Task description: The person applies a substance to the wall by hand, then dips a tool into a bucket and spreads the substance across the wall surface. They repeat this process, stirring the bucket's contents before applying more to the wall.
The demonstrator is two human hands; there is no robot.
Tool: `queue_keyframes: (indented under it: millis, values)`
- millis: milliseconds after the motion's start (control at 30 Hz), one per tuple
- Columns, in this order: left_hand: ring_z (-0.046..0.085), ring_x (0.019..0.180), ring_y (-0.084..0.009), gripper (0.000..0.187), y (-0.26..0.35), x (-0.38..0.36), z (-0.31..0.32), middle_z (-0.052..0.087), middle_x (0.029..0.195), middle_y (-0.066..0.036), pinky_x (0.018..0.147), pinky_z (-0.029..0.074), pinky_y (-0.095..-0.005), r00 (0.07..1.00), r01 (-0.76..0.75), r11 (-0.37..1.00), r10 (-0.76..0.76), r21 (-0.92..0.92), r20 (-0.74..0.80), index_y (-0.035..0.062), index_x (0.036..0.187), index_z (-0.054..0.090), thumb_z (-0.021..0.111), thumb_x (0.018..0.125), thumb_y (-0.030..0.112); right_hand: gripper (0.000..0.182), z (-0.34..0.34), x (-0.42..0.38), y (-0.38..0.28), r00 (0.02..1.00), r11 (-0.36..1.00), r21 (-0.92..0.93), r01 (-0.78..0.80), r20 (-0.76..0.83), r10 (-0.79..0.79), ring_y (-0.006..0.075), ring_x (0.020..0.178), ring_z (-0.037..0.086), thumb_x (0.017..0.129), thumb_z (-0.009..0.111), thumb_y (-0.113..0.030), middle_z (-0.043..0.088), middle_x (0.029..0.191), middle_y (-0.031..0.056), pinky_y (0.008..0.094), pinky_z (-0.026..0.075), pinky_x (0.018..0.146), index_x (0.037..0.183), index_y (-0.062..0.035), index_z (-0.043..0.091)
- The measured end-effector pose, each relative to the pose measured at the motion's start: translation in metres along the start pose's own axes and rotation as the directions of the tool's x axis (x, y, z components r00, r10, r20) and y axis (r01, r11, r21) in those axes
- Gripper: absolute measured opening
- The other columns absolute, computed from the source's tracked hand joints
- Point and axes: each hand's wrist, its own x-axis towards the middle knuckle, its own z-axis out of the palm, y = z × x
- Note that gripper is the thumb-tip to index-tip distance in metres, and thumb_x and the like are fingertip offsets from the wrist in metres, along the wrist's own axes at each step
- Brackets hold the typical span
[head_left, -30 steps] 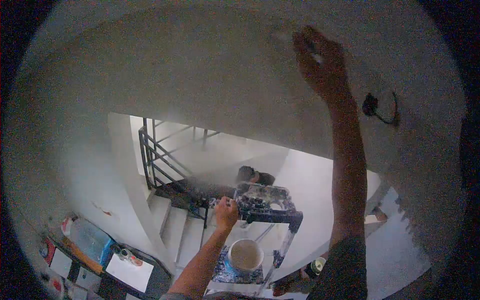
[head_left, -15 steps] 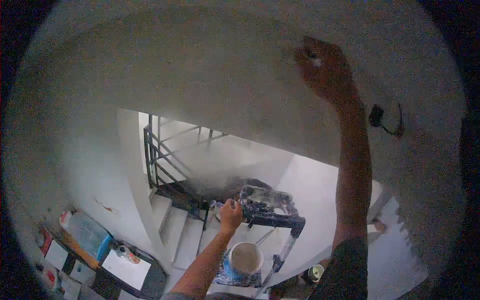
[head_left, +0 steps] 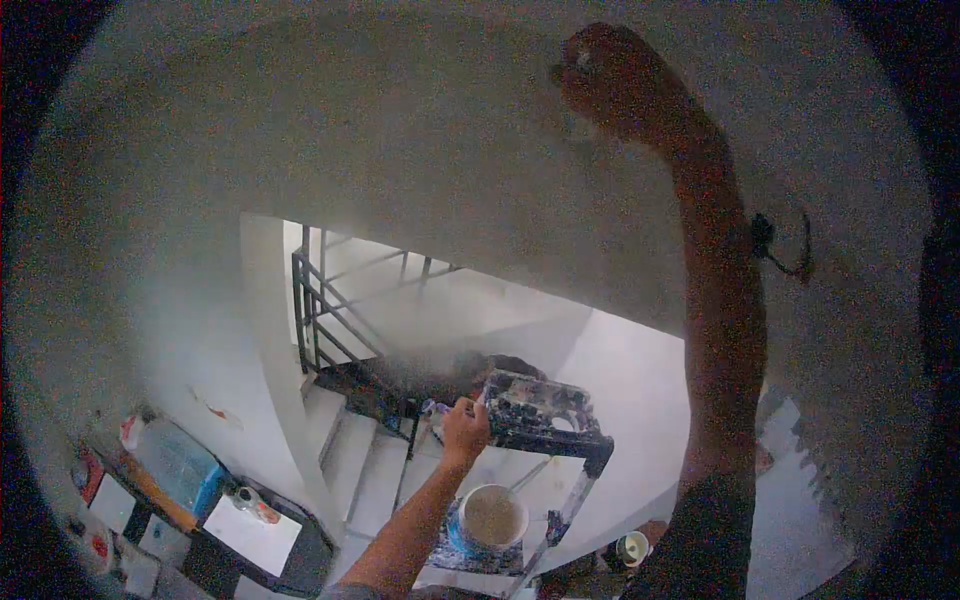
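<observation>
My right hand (head_left: 612,80) is raised against the grey ceiling (head_left: 400,130), fingers closed around a small pale object that I cannot identify. My left hand (head_left: 465,428) grips the paint-spattered top of a stepladder (head_left: 545,410) below me. A bucket (head_left: 491,516) of pale material sits on a lower ladder shelf, just below my left forearm.
A black cable loop (head_left: 778,248) hangs from the ceiling beside my right arm. Below are stairs with a dark metal railing (head_left: 325,310), a white wall, a shelf with boxes and a blue container (head_left: 180,465) at lower left, and a small can (head_left: 632,547).
My right hand has moved up and slightly left along the ceiling. My left hand stays on the ladder top. The view has shifted a little.
</observation>
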Motion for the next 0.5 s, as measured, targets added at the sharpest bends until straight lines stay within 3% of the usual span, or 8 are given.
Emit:
queue_keyframes:
  millis: [33,67,133,300,367,400,467,500]
  values:
    - [0.062,0.071,-0.0424,0.029,-0.011,0.001,0.004,0.062,0.073,-0.023,0.065,0.048,-0.0475,0.995,-0.096,0.991,0.096,0.090,0.001,-0.0021,0.085,0.057,0.052,0.087,0.026,0.022,-0.011,0.001,-0.016,0.889,0.923,0.029,-0.384,0.282,0.361,0.0141,0.063,0.060,0.088,0.064,-0.025,0.064,0.079,0.0092,0.0301,0.053,0.061,0.090,-0.0031,0.062]
    - [0.062,0.071,-0.0426,0.030,-0.022,0.002,0.009,0.063,0.073,-0.023,0.065,0.048,-0.0477,0.981,-0.192,0.966,0.194,0.175,0.008,-0.0023,0.087,0.057,0.052,0.087,0.028,0.022,-0.010,-0.001,-0.012,0.889,0.923,0.029,-0.384,0.282,0.361,0.0141,0.063,0.060,0.088,0.064,-0.025,0.064,0.079,0.0092,0.0301,0.053,0.061,0.090,-0.0031,0.062]
    - [0.062,0.071,-0.0425,0.031,-0.005,-0.002,0.005,0.062,0.073,-0.023,0.065,0.048,-0.0479,0.991,-0.122,0.983,0.129,0.139,-0.036,-0.0024,0.088,0.057,0.052,0.087,0.028,0.022,-0.010,-0.005,0.002,0.951,0.930,0.234,-0.284,0.196,0.241,0.0183,0.064,0.064,0.087,0.065,-0.024,0.066,0.083,0.0087,0.0310,0.054,0.063,0.093,-0.0027,0.062]
    - [0.063,0.074,-0.0420,0.033,-0.008,0.001,0.007,0.063,0.074,-0.024,0.066,0.049,-0.0480,0.999,-0.045,0.997,0.046,0.060,-0.019,-0.0026,0.091,0.058,0.051,0.086,0.029,0.022,-0.009,-0.021,0.013,1.000,0.985,0.170,-0.024,-0.014,0.027,0.0212,0.070,0.065,0.084,0.067,-0.022,0.066,0.086,0.0114,0.0329,0.054,0.066,0.095,-0.0026,0.062]
    - [0.063,0.072,-0.0422,0.031,-0.020,0.003,0.014,0.064,0.075,-0.025,0.066,0.050,-0.0477,0.995,-0.100,0.981,0.096,0.165,0.028,-0.0028,0.091,0.058,0.052,0.085,0.027,0.023,0.008,-0.027,0.026,0.999,0.989,0.143,0.032,-0.041,-0.026,0.0214,0.073,0.066,0.084,0.068,-0.021,0.067,0.087,0.0125,0.0334,0.054,0.067,0.096,-0.0027,0.062]
    - [0.063,0.072,-0.0422,0.031,-0.016,0.001,0.012,0.064,0.075,-0.025,0.066,0.050,-0.0477,0.995,-0.099,0.982,0.095,0.163,0.034,-0.0028,0.091,0.058,0.052,0.085,0.027,0.024,0.017,-0.029,0.031,0.999,0.999,-0.006,0.047,0.007,-0.047,0.0229,0.076,0.067,0.082,0.070,-0.020,0.067,0.089,0.0133,0.0343,0.054,0.070,0.096,-0.0027,0.062]
    - [0.063,0.069,-0.0425,0.028,0.002,-0.003,-0.002,0.064,0.073,-0.024,0.063,0.050,-0.0470,0.927,-0.346,0.895,0.372,0.281,-0.045,-0.0029,0.091,0.057,0.052,0.084,0.024,0.025,0.020,-0.034,0.032,0.996,0.986,-0.153,0.067,0.061,-0.058,0.0245,0.080,0.067,0.080,0.071,-0.019,0.067,0.090,0.0141,0.0353,0.054,0.073,0.097,-0.0027,0.062]
    - [0.063,0.069,-0.0425,0.028,0.006,-0.004,-0.004,0.064,0.073,-0.024,0.063,0.050,-0.0470,0.928,-0.345,0.896,0.371,0.281,-0.043,-0.0029,0.091,0.057,0.052,0.084,0.024,0.027,0.015,-0.037,0.030,0.992,0.981,-0.149,0.125,0.051,-0.119,0.0271,0.081,0.067,0.079,0.071,-0.019,0.067,0.092,0.0147,0.0361,0.054,0.074,0.098,-0.0025,0.062]
